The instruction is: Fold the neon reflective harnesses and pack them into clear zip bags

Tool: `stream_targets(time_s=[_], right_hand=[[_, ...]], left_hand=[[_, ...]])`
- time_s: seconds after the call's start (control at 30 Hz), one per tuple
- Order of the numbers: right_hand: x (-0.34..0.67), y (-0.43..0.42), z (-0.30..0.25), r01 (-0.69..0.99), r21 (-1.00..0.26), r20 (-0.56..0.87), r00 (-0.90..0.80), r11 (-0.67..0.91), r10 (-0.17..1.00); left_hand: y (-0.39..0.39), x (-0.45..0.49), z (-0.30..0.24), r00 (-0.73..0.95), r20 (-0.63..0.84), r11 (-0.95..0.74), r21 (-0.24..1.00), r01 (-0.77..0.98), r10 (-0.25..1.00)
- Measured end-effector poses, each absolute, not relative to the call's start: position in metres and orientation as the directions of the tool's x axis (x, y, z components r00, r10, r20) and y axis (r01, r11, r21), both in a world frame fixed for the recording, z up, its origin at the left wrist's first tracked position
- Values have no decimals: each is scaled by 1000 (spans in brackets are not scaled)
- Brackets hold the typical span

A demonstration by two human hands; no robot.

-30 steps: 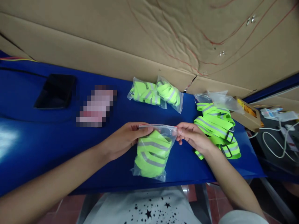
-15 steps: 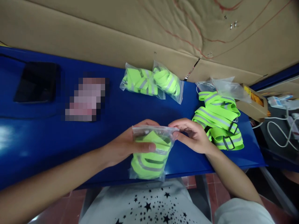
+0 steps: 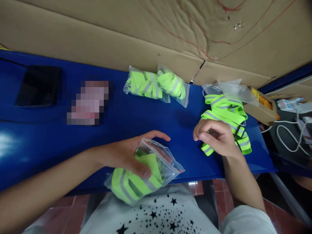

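My left hand (image 3: 131,156) is wrapped round a clear zip bag (image 3: 168,159), its thumb across the front and its index finger stretched out behind. Inside lies a folded neon-green reflective strap (image 3: 136,182) with grey stripes. The bag tilts, its red-edged mouth towards the right, over the table's front edge. To the right, my right hand (image 3: 216,138) is apart from the bag, its fingers curled loosely in and nothing visible in them. It hovers in front of a heap of loose green reflective straps (image 3: 224,115) with black buckles, hiding part of it.
Two filled bags, a left one (image 3: 143,86) and a right one (image 3: 172,84), lie at the back of the blue table (image 3: 117,120). Flat clear bags (image 3: 235,89) and a cardboard box (image 3: 264,105) are beyond the straps. A black device (image 3: 39,86) and a blurred-out object (image 3: 87,102) lie left.
My right hand has let go of the bag's top edge and moved right, towards the loose straps. In my left hand the bag has turned clockwise and shifted down and left.
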State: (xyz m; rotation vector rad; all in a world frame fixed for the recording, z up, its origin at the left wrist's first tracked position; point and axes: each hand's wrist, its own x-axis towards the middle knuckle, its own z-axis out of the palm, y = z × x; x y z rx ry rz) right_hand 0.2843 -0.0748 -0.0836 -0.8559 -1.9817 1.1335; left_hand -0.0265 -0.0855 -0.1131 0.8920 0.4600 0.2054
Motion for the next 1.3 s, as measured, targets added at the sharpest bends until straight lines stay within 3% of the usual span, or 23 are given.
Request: stream_targets(time_s=[0.1,0.2,0.37,0.5,0.63,0.8,1.03,1.13,1.3], right_hand=[[265,-82,-89,229,-920,105,-638,318,762],[240,-92,-97,268,-928,-3,-701,259,714],[232,-98,-107,290,-892,77,-660,348,747],[232,-99,-112,406,-792,95,-656,456,748],[227,-100,-112,438,-774,161,-563,458,811],[232,-101,-108,417,-755,230,-554,506,800],[249,-96,-102,278,-917,152,-423,287,893],[255,-86,-98,247,-907,159,-549,341,820],[259,-78,-97,145,-897,155,-782,418,604]], left_hand=[[-93,-21,-112,863,-239,551,833,-54,445],[-100,-15,-114,834,-270,503,864,-10,481],[-105,-7,-123,815,-377,570,819,71,440],[-106,-2,-127,779,-422,577,811,96,464],[-105,2,-123,780,-392,542,836,82,487],[-104,5,-120,778,-316,525,851,-21,543],[-90,-7,-109,557,-490,580,814,19,670],[-85,-13,-100,479,-519,595,804,-7,708],[-80,-16,-96,520,-418,533,841,-87,745]])
